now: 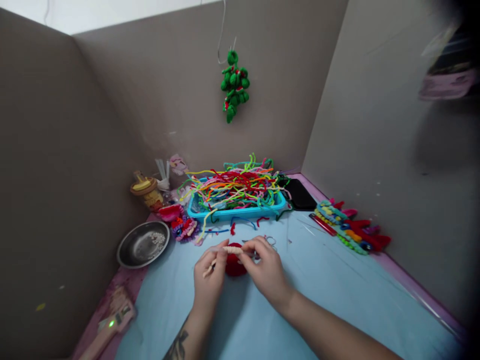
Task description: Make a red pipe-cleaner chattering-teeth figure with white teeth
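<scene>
"Coil (233, 250) is the cream one, yes? Where is it exactly?"

"It is between the two hands, over the blue mat (311, 300), and a red piece (237, 268) shows just behind and below it. Whether they touch, I cannot tell."

"How do the fingers stand?"

"On the left hand (209, 286), thumb and forefinger are clamped on the left end. On the right hand (267, 267), thumb and forefinger are together on the other end. A loose tail (207, 271) comes out beside the left thumb and points down to the left."

"How would you do this step well?"

"It seems to me a shaping step. I would let the left fingers hold firmly and the right ones turn slowly, with only light pressure, so that each turn lies close to its neighbour."

"And if one presses too strongly?"

"Then the turns could become flat. If one holds too weakly, they could spring open. I would also keep the tail outside the grip, because its end may be sharp."

"Something else to respect?"

"Yes, the scissors (271, 242) lie near the right knuckles. At lower left, the glue gun (122, 318) shows a green light, so I would treat it as hot."
</scene>
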A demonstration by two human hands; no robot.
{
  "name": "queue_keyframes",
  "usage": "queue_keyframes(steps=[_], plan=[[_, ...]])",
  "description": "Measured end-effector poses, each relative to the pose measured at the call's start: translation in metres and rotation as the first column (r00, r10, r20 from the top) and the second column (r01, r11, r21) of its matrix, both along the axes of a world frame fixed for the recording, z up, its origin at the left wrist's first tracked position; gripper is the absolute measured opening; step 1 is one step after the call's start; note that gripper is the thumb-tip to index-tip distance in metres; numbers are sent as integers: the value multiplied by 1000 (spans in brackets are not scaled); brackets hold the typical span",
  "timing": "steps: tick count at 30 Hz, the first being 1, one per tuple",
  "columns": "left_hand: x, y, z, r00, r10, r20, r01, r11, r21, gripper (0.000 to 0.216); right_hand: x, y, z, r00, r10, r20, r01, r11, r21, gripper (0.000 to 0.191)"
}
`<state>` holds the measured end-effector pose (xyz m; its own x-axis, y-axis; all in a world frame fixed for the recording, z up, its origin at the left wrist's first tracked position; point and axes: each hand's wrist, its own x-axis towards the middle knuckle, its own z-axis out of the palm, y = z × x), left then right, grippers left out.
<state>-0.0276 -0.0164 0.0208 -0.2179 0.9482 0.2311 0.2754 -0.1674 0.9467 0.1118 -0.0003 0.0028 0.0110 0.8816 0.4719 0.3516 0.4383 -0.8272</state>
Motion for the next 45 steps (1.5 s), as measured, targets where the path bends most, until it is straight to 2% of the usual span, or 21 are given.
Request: queue_keyframes(steps=[3, 5, 10, 14, 16, 19, 23, 26, 32, 39, 45], plan=[[-1, 0, -1, 998, 37, 56, -34, 998, -52, 32, 0, -3, -5, 997, -18, 73, 8, 991, 132, 10], [0, 0, -2, 994, 41, 98, -34, 996, -79, 33, 0, -4, -6, 994, -20, 109, 3, 988, 155, 10], [1, -1, -8, 987, 7, 159, 0, 999, -46, 34, -1, -5, 0, 994, 85, 68, -90, 992, 82, 5], [-1, -1, -10, 985, -32, 170, 33, 999, -3, 33, 0, -6, 7, 978, 202, 42, -204, 978, 39, 11], [-1, 0, -10, 981, -60, 184, 65, 998, -25, 32, 0, -5, 8, 971, 233, 56, -234, 972, 23, 14], [-3, 2, -11, 973, -81, 218, 101, 992, -80, 34, 1, -4, 6, 976, 205, 71, -206, 978, 12, 19], [-6, 5, -16, 962, -50, 268, 61, 998, -31, 35, 2, -1, 3, 987, 151, 60, -153, 988, 20, 23], [-7, 7, -17, 971, -23, 237, 29, 999, -19, 27, 3, -1, 4, 989, 143, 47, -143, 990, -2, 25], [-5, 7, -11, 963, -83, 256, 99, 994, -51, 15, 1, 0, 6, 990, 138, 16, -138, 990, -29, 25], [-3, 5, -10, 963, -99, 251, 120, 990, -68, 14, -1, 0, 6, 980, 198, -34, -200, 975, -95, 28], [-6, 8, -14, 928, -128, 351, 156, 986, -52, 17, -1, 1, 6, 971, 236, -35, -238, 963, -128, 29]])
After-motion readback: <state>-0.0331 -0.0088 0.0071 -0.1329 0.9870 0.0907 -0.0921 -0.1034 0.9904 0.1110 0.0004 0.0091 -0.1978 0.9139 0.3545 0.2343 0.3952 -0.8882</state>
